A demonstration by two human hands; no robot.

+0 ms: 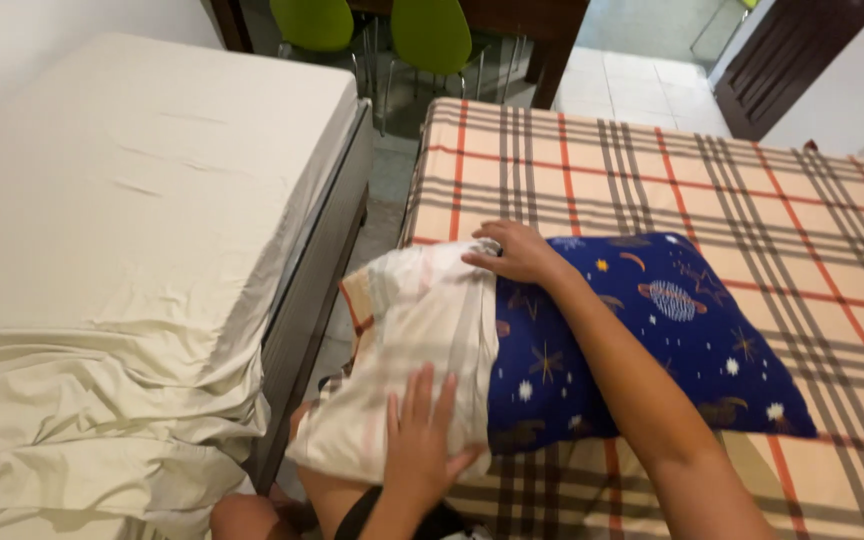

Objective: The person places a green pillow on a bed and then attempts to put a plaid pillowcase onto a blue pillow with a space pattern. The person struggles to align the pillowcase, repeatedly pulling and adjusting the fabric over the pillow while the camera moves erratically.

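Navy cloth with planets and stars is showing on the pillow [652, 330], lying on the plaid bed [752, 180] at its near left corner. I am pulling a pale checked pillowcase [417, 340] over its left end. My left hand [422, 440] is pressing flat on the case, fingers spread; my right hand [517, 252] is curling over the far hem, fingers together. The covered end is overhanging the gap, so it could slide off, or the hem could bunch. Left, a beige-sheeted bed [142, 200] is crowding me; green chairs [372, 30] are standing far off.

head view, looking down, close over bed [572, 170]
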